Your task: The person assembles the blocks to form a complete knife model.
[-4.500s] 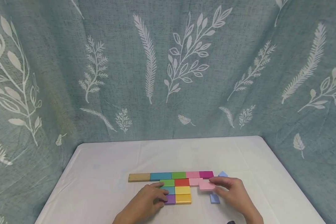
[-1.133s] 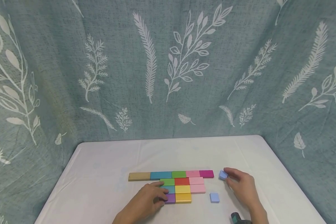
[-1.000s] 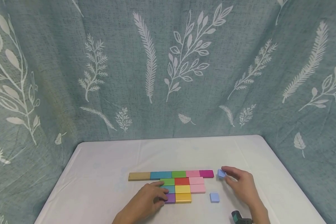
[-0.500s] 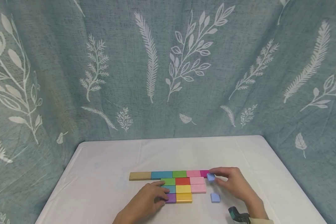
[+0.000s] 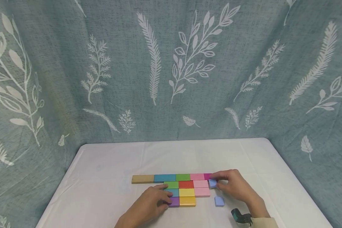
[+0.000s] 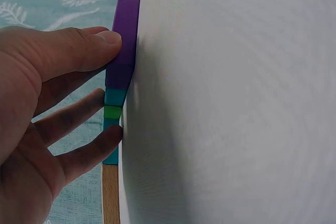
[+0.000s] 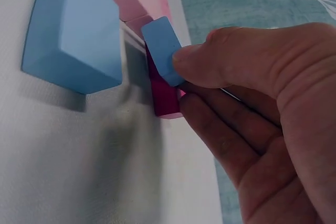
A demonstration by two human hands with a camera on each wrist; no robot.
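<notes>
My right hand pinches a small light-blue block between thumb and fingers, at the right end of the second row, beside a pink block and just in front of the magenta block. In the right wrist view the held blue block is slightly tilted. My left hand rests against the left ends of the shorter rows. Its thumb touches the purple block, while its spread fingers reach the teal block and blocks beyond. A second light-blue block lies loose nearer me.
The back row runs from a wooden block through a long teal block to magenta. Red, yellow and orange blocks lie in front. A black wrist device sits by the right wrist. Patterned curtain surrounds the white table.
The right hand has left the pink block lying below the other pink one. It has taken the far blue block and carried it left to the second row. The left hand stays put.
</notes>
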